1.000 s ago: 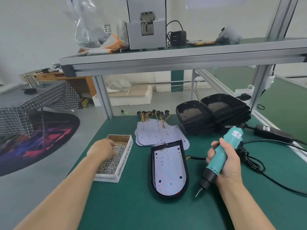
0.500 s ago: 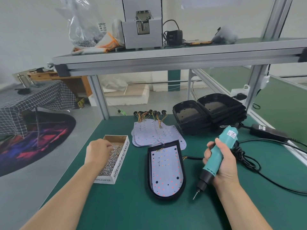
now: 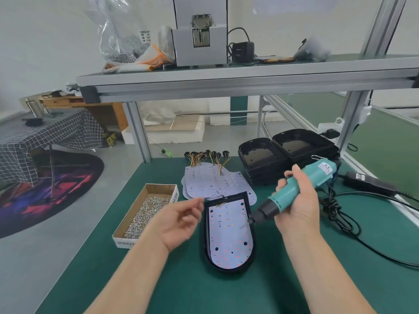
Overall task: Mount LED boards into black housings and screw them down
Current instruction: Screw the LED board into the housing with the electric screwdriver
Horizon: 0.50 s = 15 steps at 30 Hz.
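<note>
A black housing lies on the green mat with a white LED board seated in it. My right hand grips a teal electric screwdriver, tilted down to the left, with its bit just above the board's right edge. My left hand hovers palm-up between the cardboard screw box and the housing. Its fingers curl inward and are blurred, so I cannot see whether screws sit in them.
Spare LED boards with wired connectors fan out behind the housing. Empty black housings are stacked at the back right. The screwdriver's cable and power adapter lie to the right. An aluminium shelf spans overhead.
My left hand has come up out of the screw box and moved right towards the housing, turning palm-up. My right hand swung the screwdriver left, bringing its bit over the board.
</note>
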Each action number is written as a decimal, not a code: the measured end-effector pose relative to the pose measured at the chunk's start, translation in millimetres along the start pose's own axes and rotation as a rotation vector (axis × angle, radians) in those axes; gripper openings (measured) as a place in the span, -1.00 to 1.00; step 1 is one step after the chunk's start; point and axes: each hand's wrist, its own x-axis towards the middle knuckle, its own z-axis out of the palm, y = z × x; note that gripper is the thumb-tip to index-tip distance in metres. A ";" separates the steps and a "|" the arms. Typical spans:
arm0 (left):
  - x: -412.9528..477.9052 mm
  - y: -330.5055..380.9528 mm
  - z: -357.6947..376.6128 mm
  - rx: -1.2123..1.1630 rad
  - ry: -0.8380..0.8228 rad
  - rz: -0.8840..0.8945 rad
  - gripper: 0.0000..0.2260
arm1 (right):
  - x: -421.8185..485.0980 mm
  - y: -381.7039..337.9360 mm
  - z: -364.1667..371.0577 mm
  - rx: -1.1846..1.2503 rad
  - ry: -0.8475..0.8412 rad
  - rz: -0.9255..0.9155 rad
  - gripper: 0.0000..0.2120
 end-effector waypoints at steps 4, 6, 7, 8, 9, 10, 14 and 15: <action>4.2 -31.3 24.5 0.040 -0.019 -0.032 -0.86 | 2.2 -3.5 23.4 0.004 0.081 -0.134 -0.82; 6.0 -41.6 28.8 0.076 -0.032 -0.026 -0.87 | 3.6 -4.5 28.5 -0.024 0.116 -0.178 -0.82; 6.2 -46.3 30.0 0.090 -0.042 -0.027 -0.89 | 4.0 -4.8 29.8 -0.036 0.130 -0.197 -0.81; 6.6 -50.2 30.4 0.104 -0.048 -0.029 -0.89 | 4.3 -5.1 30.2 -0.052 0.139 -0.218 -0.81; 7.0 -53.3 30.7 0.116 -0.051 -0.029 -0.88 | 4.4 -5.1 30.0 -0.070 0.143 -0.240 -0.81; 7.8 -55.7 30.1 0.128 -0.055 -0.026 -0.86 | 4.2 -5.1 29.4 -0.090 0.144 -0.262 -0.81; 8.4 -58.8 30.5 0.129 -0.066 -0.022 -0.88 | 2.5 -4.5 26.1 -0.165 0.122 -0.319 -0.81; 8.1 -59.2 30.9 0.127 -0.063 -0.020 -0.88 | 1.5 -4.0 25.8 -0.175 0.114 -0.327 -0.80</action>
